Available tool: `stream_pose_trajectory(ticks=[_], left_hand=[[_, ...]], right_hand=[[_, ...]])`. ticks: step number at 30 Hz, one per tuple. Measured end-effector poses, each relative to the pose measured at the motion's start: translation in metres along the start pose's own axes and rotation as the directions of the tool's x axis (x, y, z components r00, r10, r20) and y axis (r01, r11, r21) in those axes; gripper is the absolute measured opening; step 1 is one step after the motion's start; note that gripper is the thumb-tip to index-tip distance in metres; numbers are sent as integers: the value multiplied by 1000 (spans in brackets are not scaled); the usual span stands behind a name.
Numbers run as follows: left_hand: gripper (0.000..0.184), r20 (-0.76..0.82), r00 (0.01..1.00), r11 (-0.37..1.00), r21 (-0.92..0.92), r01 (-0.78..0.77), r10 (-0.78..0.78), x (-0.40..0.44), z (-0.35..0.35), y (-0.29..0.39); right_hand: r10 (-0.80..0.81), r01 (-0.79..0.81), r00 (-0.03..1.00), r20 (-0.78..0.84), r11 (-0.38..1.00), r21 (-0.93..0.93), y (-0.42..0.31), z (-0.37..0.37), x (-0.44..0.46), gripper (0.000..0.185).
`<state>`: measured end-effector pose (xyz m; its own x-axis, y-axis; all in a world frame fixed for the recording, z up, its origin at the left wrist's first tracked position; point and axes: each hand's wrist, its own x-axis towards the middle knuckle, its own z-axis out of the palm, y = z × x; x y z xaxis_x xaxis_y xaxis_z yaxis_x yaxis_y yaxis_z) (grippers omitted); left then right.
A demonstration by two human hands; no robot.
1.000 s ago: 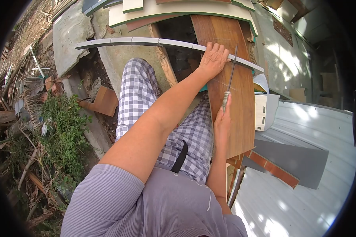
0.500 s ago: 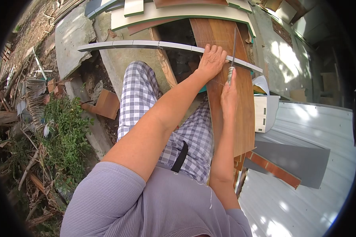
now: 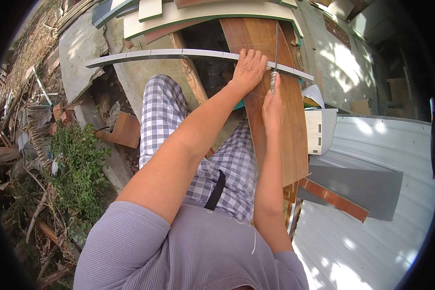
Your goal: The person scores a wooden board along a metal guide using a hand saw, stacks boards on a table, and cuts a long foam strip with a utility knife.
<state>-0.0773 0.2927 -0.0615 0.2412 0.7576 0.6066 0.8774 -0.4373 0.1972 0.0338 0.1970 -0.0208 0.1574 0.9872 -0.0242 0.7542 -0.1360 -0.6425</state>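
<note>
A long pale strip [image 3: 203,53] with a dark side and several cross lines along its length lies across a brown wooden plank [image 3: 287,140]. My left hand [image 3: 249,68] is closed over the strip, pressing it on the plank. My right hand [image 3: 273,108] grips the wrapped handle of a long thin-bladed hand tool [image 3: 276,46]. Its blade is seen edge-on and crosses the strip just right of my left hand, pointing away from me. Whether the blade is a saw or a knife, I cannot tell.
Cream and brown boards [image 3: 208,21] are stacked at the far end. To the right, a white slotted box [image 3: 315,130] stands beside corrugated metal sheeting [image 3: 372,145], with a grey panel [image 3: 379,191] and a red-brown strip [image 3: 333,199] on it. Green plants [image 3: 79,169] and debris are at left.
The whole view has shifted slightly, so things appear a little up and left. Both hands keep their holds, and the blade still crosses the strip at about the same place.
</note>
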Motion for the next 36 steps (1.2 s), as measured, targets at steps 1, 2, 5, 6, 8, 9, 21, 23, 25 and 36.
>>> stream_pose_trajectory(ticks=[1,2,5,6,8,9,21,23,25,36], left_hand=[[23,-5,1000,1000,-8,-1,1,1,-1,-1],[23,-7,1000,1000,-6,-2,2,2,-1,-2],[24,0,1000,1000,-2,6,-6,0,1,0],[24,1,1000,1000,-1,-1,1,0,2,-1],[24,11,1000,1000,-8,-2,2,-1,2,-2],[24,18,1000,1000,-2,-3,3,-1,2,-2],[24,10,1000,1000,20,1,-1,1,-1,-3],[24,12,1000,1000,14,6,-7,0,2,1],[24,4,1000,1000,18,5,-5,1,3,-1],[25,20,1000,1000,6,8,-8,0,1,-2]], right_hand=[[38,-37,999,31,999,-21,-7,-3,9,55],[79,-76,995,63,996,-46,-10,-5,13,54],[-24,24,1000,-3,1000,0,8,0,-18,56],[-16,16,1000,1,1000,-6,12,-1,-38,56],[63,-63,998,29,998,5,18,-6,-82,56],[71,-71,997,32,997,-1,22,-6,-98,56],[50,-48,999,23,998,-45,-11,-1,26,53],[-4,4,1000,-3,1000,-21,5,2,8,53],[4,-4,1000,9,1000,19,10,0,-24,55],[51,-50,998,34,999,-14,19,-6,-65,55]])
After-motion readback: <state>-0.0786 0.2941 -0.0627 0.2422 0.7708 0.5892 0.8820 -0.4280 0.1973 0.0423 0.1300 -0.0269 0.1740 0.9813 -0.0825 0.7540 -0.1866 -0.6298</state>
